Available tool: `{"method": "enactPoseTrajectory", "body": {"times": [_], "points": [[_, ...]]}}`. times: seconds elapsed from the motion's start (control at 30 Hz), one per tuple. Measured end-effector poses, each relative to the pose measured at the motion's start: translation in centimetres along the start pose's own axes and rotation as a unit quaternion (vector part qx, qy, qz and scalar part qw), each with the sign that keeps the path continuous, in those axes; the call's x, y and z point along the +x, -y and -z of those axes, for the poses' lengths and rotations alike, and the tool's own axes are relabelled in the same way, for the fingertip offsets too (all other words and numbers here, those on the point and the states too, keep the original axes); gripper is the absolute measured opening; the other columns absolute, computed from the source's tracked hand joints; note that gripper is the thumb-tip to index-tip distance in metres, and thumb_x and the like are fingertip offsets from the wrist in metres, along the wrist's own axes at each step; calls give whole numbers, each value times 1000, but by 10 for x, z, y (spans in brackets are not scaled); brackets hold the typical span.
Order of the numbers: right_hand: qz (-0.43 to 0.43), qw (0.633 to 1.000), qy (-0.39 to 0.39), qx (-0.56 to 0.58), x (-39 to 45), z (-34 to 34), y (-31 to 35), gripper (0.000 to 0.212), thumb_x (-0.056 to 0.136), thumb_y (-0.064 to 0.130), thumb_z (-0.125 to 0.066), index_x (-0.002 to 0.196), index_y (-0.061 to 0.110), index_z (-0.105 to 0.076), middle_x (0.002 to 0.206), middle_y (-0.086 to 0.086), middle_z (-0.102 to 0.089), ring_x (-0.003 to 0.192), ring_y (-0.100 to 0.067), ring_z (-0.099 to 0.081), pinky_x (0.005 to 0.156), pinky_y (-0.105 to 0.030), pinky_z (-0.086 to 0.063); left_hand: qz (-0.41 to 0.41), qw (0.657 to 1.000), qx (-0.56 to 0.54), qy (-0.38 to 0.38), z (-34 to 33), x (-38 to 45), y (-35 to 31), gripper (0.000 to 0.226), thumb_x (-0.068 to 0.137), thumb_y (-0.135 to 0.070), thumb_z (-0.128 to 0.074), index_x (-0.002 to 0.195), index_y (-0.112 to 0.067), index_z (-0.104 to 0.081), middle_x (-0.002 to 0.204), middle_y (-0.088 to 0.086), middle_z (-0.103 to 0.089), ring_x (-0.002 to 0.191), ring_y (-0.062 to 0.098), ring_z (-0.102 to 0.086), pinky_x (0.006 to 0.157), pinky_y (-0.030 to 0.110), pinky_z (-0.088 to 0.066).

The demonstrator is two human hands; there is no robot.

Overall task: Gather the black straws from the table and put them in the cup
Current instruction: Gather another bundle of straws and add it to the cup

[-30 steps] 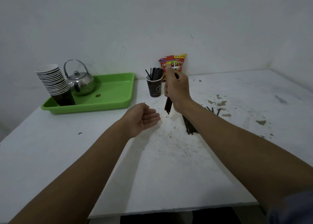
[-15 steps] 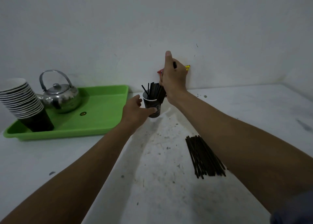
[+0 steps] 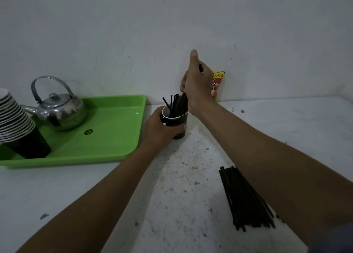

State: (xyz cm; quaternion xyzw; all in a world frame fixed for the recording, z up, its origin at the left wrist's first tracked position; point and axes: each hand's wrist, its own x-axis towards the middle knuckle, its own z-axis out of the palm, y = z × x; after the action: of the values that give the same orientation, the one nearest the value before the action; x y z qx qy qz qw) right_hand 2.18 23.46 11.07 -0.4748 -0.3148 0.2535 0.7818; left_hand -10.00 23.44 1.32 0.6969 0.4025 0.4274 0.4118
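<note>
A dark paper cup (image 3: 178, 123) stands near the back of the white table, with several black straws (image 3: 174, 104) sticking out of it. My left hand (image 3: 159, 127) is wrapped around the cup's left side. Just above the rim, my right hand (image 3: 197, 84) is shut on a bundle of black straws whose lower ends reach into the cup. A pile of black straws (image 3: 243, 197) lies flat on the table at the right, partly hidden by my right forearm.
A green tray (image 3: 107, 138) at the left holds a metal kettle (image 3: 59, 107) and a stack of paper cups (image 3: 14, 121). A red snack packet (image 3: 216, 85) leans on the wall behind my right hand. The table top (image 3: 172, 195) is stained.
My right hand carried the straw bundle up from the table to the cup and lowered its ends inside. My left hand reached forward and took hold of the cup. The view moved closer.
</note>
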Motion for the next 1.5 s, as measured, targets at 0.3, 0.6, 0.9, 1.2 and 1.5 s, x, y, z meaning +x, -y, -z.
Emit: {"method": "enactPoseTrajectory", "body": {"times": [0.3,0.6,0.9,1.2,1.5], "points": [[-4,1000,26,-5,6,1,-2,55,104,43,-48,56,18,-35,48,1,-31,40,-16,-29,41,-23,-27,-15,1000,5,-3,-2,1,4,69,65,-22,-93,127,-17,-64,115,-7,-73,104,6,-68,85,23,-57],[101,966,97,-219,-1,8,-13,56,108,38,-39,54,29,-53,76,1,-76,80,-12,-71,75,-28,-50,-5,1000,2,-3,-3,3,9,69,64,-24,-94,126,-16,-65,113,-8,-74,99,-7,-66,73,4,-50],[15,932,187,-310,-14,38,-38,44,106,41,-40,110,14,-74,116,-4,-72,105,-16,-61,86,-28,-45,-22,1000,20,9,-1,3,8,66,65,-26,-93,125,-17,-67,112,-9,-74,98,-5,-68,74,6,-51],[70,928,234,-281,-20,44,-35,50,107,38,-29,142,15,-55,139,-3,-61,123,-10,-56,104,-24,-41,-18,999,47,-5,-1,2,8,69,64,-28,-93,126,-15,-66,112,-5,-74,100,6,-69,79,13,-53],[146,850,301,-408,-21,56,-36,52,107,39,-30,152,15,-41,156,-3,-44,144,-14,-36,119,-35,-29,-17,997,77,6,0,-8,1,73,68,-32,-92,133,-16,-62,120,-4,-72,106,9,-68,85,19,-56]]}}
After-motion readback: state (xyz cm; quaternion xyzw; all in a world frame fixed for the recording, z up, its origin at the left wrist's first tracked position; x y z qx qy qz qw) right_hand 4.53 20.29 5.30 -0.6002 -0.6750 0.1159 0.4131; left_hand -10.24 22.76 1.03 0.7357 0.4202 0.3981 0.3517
